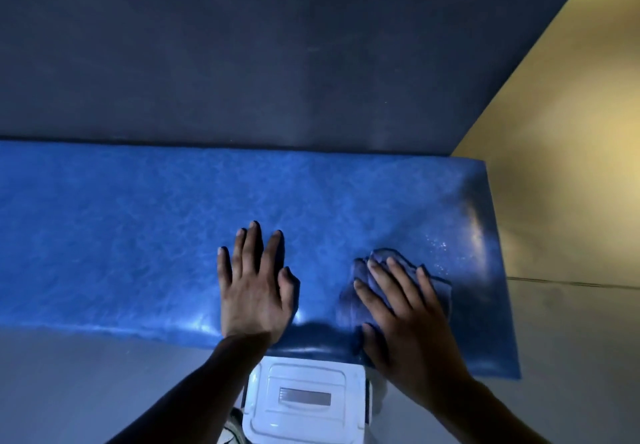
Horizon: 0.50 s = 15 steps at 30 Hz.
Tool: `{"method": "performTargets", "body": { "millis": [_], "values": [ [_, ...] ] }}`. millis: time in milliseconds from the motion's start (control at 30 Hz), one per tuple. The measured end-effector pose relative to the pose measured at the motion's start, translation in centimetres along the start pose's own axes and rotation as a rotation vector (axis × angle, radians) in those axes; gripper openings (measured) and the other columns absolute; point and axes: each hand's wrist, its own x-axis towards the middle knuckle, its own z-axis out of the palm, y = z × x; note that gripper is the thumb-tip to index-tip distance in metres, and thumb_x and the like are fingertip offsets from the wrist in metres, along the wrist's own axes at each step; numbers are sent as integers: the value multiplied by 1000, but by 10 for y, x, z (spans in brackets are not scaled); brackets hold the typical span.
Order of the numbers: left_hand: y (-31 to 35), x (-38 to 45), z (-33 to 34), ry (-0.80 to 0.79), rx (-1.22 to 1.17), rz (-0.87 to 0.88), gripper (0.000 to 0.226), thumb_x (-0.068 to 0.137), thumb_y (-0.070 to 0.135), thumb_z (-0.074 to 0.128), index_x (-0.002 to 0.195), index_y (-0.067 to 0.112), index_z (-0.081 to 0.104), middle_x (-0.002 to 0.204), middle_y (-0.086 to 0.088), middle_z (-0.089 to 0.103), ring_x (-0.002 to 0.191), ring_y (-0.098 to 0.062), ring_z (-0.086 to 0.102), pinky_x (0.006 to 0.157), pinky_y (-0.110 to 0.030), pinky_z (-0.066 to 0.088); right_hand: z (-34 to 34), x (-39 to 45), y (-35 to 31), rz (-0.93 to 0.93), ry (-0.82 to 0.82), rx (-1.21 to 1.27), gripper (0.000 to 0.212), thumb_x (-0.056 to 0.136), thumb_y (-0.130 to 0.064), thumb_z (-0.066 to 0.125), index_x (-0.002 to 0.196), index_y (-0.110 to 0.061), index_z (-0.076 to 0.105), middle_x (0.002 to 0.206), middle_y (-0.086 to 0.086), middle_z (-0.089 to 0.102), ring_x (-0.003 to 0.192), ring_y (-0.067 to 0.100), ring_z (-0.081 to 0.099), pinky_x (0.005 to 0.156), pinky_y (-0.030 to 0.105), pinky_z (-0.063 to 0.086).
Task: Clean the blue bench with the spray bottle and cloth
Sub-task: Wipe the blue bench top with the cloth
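The cloth [388, 291] lies bunched on the blue tabletop [138, 235] near its right end, pressed flat under the right hand [412, 326], fingers spread. Droplets [438, 246] glisten just beyond it. The left hand [254, 291] rests open alongside.

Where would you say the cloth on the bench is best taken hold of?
Pinch the cloth at its bunched far folds, coming from above. It lies crumpled and flat on the blue bench under the right hand, so those raised folds give fingers purchase.
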Motion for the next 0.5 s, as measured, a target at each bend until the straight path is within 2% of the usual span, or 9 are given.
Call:
{"method": "performTargets", "body": {
  "millis": [167,267,400,500],
  "values": [
    [24,-4,-3,-17,-75,-29,65,94,40,33,156,22,39,170,-13,26,159,-32,19,126,-62,13,-15,-26,54,-309,-115,-23,64,83,-36,61,146,-24,56,168,4,31,156,29,25,120,60,28],
    [81,-12,6,-28,-102,105,63,94,38,36,155,21,43,169,-13,28,158,-33,22,125,-63,18,-28,-18,78,-387,-146,-91,67,83,-39,61,148,-27,53,168,5,30,156,29,26,121,57,28],
    [116,-19,18,-37,-32,115,67,93,36,39,158,22,37,172,-12,20,161,-29,15,127,-60,15,-29,4,94,-352,-210,-139,74,79,-39,59,151,-32,47,170,3,26,158,26,22,124,53,25],
    [113,-19,20,-24,-12,111,68,91,35,40,157,21,41,171,-12,23,160,-28,17,127,-59,16,-26,31,94,-197,-150,-113,70,81,-36,53,150,-31,50,169,3,29,157,24,24,122,53,28]
  ]
}}
